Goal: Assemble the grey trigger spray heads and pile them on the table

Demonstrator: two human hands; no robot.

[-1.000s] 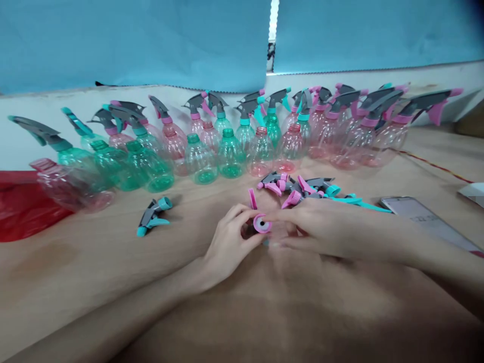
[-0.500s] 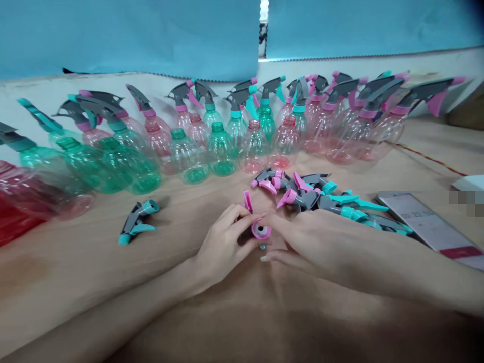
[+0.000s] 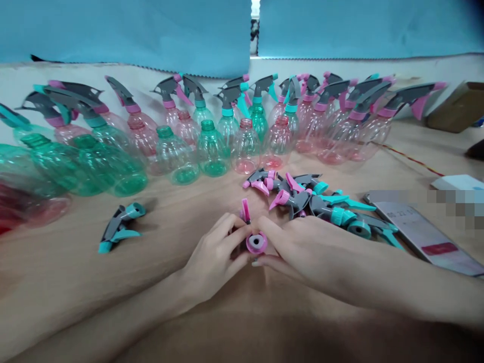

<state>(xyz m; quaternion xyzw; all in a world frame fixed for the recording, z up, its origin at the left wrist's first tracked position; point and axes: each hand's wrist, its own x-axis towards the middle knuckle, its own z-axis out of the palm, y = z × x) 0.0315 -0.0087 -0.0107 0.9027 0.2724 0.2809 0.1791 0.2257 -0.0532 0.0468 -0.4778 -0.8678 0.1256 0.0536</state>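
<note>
Low over the table, a grey and pink trigger spray head (image 3: pixel 256 242) is held between both hands, its round collar opening facing me. My left hand (image 3: pixel 214 252) is closed around its body from the left, and the pink trigger sticks up past the fingers. From the right, my right hand (image 3: pixel 291 247) pinches the pink collar between thumb and fingers. Much of the spray head's body is hidden by the fingers. Just beyond my right hand lies a pile of loose pink and teal spray heads (image 3: pixel 298 199).
A teal and grey spray head (image 3: pixel 120 227) lies alone at the left. Open-necked bottles (image 3: pixel 214 151) stand in front of several bottles with spray heads (image 3: pixel 325 121) along the wall. At the right are a phone (image 3: pixel 423 232), a twisted cable (image 3: pixel 408 159) and a brown box (image 3: pixel 454 108).
My right hand's fingers have closed in on the pink collar from slightly apart. The view has shifted a little to the right, so the scene sits further left.
</note>
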